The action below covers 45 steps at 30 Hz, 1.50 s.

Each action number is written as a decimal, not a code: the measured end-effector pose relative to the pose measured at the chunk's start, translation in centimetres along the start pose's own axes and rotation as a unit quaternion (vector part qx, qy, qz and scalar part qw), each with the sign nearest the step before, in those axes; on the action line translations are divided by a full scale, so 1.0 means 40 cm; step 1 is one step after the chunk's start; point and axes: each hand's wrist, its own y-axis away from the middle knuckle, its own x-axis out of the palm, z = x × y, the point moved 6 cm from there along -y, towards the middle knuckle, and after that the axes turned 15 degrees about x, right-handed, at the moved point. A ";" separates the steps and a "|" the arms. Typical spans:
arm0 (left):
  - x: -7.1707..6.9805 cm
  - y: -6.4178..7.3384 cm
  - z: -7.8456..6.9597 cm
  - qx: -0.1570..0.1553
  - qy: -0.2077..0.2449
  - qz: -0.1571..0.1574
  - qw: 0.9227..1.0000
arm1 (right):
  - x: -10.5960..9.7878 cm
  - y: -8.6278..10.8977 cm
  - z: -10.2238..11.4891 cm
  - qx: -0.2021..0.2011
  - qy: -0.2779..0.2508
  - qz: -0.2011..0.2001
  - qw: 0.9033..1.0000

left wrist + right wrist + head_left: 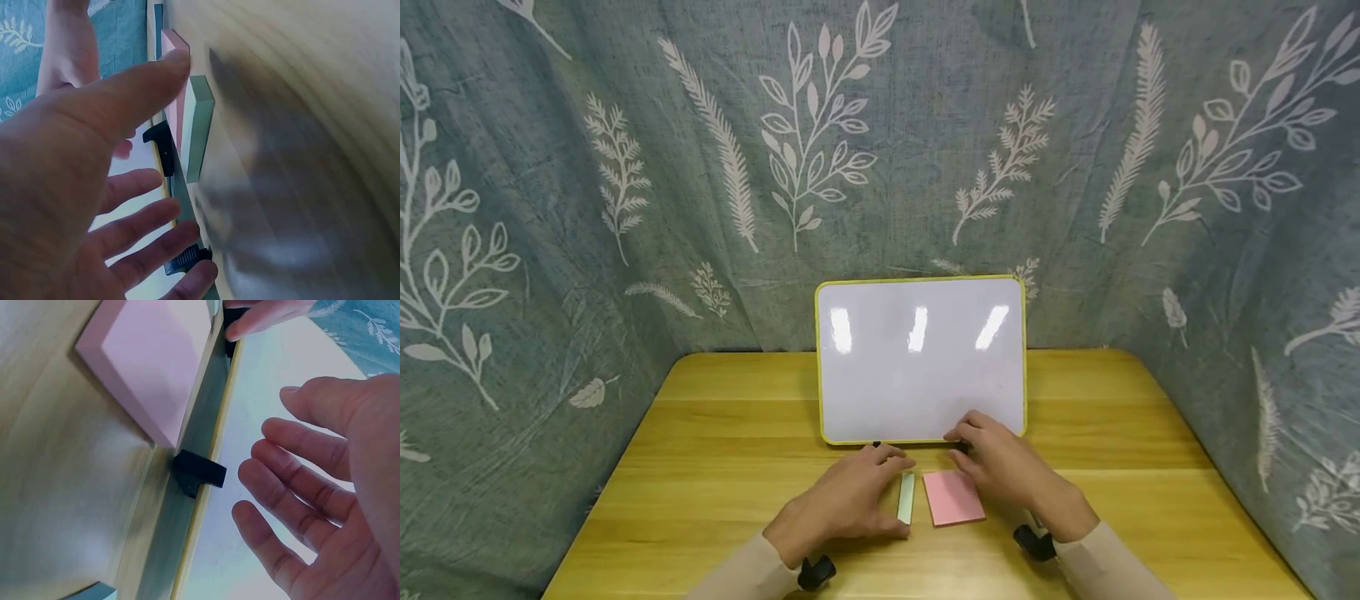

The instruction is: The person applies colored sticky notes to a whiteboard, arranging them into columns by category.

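Note:
A narrow pale green sticky note pad [906, 498] lies on the table, beside a square pink sticky note pad [953, 498]. My left hand [857, 492] arches around the green pad's left side, fingers spread; whether the thumb touches it, I cannot tell. Over the pink pad's right side reaches my right hand [1000, 462], its fingers loosely bent before the whiteboard [921, 367]. Nothing sits in the right palm in the right wrist view. The white, yellow-framed board stands upright on black feet; one black foot [199, 469] shows near the pink pad.
A blue-grey block [94, 592] is partly visible at the lower edge of the right wrist view. The wooden table [730, 425] is bordered by a grey-green leaf-patterned curtain [910, 167] at the back and both sides. Light reflections show on the board.

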 end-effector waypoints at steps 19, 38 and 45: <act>0.019 -0.006 0.004 0.029 -0.014 0.003 0.999 | 0.029 -0.010 0.032 -0.025 -0.088 0.056 0.994; 0.014 0.018 0.019 -0.008 -0.013 -0.040 0.999 | 0.087 0.033 0.089 -0.077 -0.100 0.116 0.985; 0.011 0.032 0.028 -0.020 0.005 -0.053 0.998 | 0.111 0.048 0.112 -0.113 -0.090 0.096 0.985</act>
